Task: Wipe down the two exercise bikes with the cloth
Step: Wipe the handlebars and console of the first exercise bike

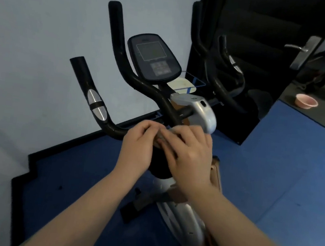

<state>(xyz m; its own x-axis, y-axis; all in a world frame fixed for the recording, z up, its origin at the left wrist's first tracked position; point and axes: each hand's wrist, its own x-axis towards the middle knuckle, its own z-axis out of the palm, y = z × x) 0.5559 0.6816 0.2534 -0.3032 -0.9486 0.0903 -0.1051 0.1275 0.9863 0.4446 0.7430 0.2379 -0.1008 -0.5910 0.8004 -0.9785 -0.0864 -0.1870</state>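
Grey cloth point(161, 136) is pinched between left hand point(139, 140) and right hand point(188, 152).

Both hands point(167, 143) hold a cloth point(163, 138) over the bike's handlebar point(116, 130).

Dim, bluish, soft-focus wide-angle view, edges bowed, motion blur on hands point(167, 143).
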